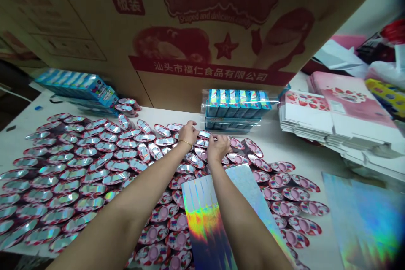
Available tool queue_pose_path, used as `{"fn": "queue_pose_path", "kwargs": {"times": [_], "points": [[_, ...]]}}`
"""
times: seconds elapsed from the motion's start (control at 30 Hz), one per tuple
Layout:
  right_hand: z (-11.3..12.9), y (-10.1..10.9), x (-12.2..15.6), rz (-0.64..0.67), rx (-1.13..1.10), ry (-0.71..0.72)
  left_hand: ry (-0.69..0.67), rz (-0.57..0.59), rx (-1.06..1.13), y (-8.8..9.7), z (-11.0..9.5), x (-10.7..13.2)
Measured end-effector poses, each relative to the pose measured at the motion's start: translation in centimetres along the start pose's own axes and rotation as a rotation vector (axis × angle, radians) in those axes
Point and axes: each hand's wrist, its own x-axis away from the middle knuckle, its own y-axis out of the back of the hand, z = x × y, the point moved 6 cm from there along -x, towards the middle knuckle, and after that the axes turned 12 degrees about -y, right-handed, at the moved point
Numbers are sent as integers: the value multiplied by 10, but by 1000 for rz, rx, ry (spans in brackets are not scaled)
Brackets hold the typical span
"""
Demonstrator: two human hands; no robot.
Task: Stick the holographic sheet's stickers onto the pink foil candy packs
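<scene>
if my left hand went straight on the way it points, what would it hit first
The left hand would probably meet the clear-wrapped pack of blue boxes, near its left end, before the cardboard carton behind; the depth between is hard to judge.

- The head view looks from above the forearms [133, 202], forward and down onto the table [299, 147].
- It faces a large carton [177, 38], close ahead, filling the upper part.
- The left hand [189, 133] and right hand [219, 148] sit near mid-frame.
</scene>
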Motion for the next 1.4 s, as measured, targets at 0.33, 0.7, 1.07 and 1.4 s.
{"fn": "queue_pose_path", "kwargs": {"times": [0.33,0.7,1.07,1.4], "points": [[6,3,-11,35,55,94,4,-77,-188,9,-4,-1],[-42,75,35,516,15,786,-354,429,-184,-4,-47,142],[-71,74,70,487,237,1095,-134,271,-109,-18,-47,147],[-28,147,41,685,-219,392,-260,195,-61,-12,-52,154]]}}
